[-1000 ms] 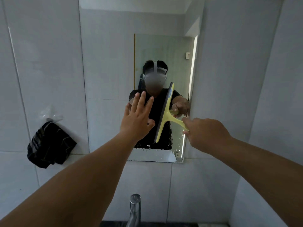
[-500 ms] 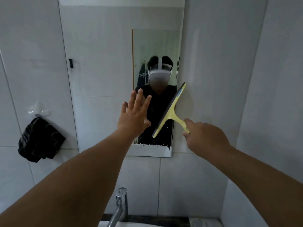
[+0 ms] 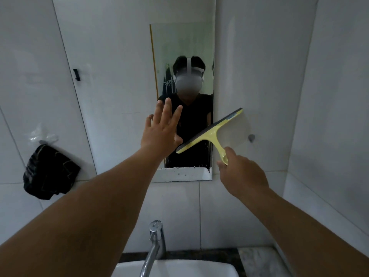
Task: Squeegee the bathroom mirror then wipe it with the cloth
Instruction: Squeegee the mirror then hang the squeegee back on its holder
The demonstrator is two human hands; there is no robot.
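1. Yellow plastic squeegee (image 3: 211, 132) is in the right hand (image 3: 242, 174), which is closed around the end of its handle. The blade lies tilted across the right edge of the mirror (image 3: 119, 66), half over the mirror and half over the tile beside it.
2. Risk: with the blade half off the mirror, a stroke can miss the glass and leave a wet strip at that edge.
3. Drops sit along the bottom of the mirror; I judge they can run down onto the tile if they are not caught.
4. The left hand (image 3: 160, 129) is open and flat, fingers spread, holding nothing, in front of the mirror. If the palm touches the glass, it can leave prints.
5. The cloth (image 3: 49, 172) hangs left of the mirror, well apart, not yet used. The grip is only at the handle end, so the squeegee can twist or slip.
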